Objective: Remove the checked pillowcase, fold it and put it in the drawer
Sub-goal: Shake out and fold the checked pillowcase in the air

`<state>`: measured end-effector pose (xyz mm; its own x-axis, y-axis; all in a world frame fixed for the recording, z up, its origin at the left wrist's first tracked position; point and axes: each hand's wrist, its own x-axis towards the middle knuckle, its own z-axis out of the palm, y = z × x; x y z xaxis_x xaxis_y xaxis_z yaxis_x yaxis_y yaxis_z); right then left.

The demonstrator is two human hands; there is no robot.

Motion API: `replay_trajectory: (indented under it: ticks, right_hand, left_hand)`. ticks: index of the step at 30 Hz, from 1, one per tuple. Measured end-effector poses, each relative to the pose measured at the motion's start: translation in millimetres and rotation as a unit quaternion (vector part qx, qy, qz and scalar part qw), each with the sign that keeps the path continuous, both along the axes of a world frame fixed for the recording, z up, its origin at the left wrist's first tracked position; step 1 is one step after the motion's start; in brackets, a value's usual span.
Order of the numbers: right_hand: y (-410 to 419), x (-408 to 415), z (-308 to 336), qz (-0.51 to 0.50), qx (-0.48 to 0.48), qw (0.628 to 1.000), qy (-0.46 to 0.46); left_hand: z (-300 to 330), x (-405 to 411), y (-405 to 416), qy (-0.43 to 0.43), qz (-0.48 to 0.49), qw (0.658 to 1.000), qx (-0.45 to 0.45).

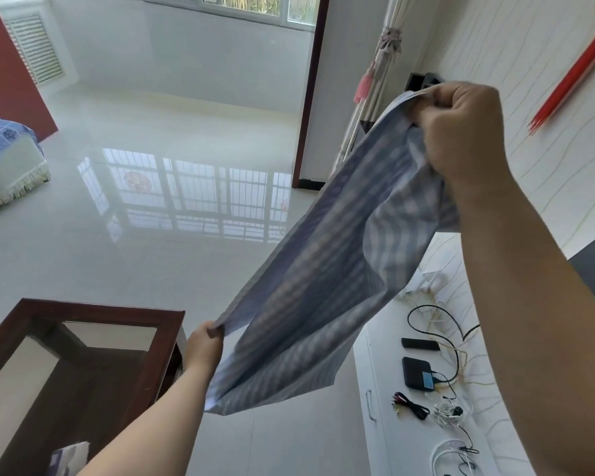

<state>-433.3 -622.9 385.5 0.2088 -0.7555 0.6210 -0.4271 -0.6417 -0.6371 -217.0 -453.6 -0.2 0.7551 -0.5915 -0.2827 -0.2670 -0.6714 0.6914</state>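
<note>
The checked pillowcase (310, 280), blue-grey with pale stripes, hangs stretched in the air between my two hands above the floor. My right hand (461, 128), raised high at the upper right, grips one bunched corner in a fist. My left hand (203, 348), lower and nearer the middle, pinches the opposite edge. The cloth sags and folds over itself between them, and it looks blurred. A white cabinet (389, 438) stands below at the right, with a drawer handle (370, 405) on its front.
A dark wooden table with a glass top (162, 341) stands at the lower left. On the white cabinet lie a black box (418, 372), a remote (419, 344) and several cables. A bed with blue checked bedding (4, 146) is at the far left. Glossy tiled floor spreads ahead.
</note>
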Motion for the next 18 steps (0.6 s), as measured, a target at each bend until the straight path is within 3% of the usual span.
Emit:
replay_trajectory:
  ticks: [5, 18]
  right_hand:
    - [-12.3, -6.6, -20.8, -0.023, 0.038, 0.999, 0.002]
    - [-56.3, -27.3, -97.1, -0.081, 0.167, 0.981, 0.056]
  left_hand:
    - [-3.0, 20.8, 16.4, 0.042, 0.088, 0.993, -0.068]
    - [22.6, 63.4, 63.3, 0.111, 0.191, 0.962, -0.162]
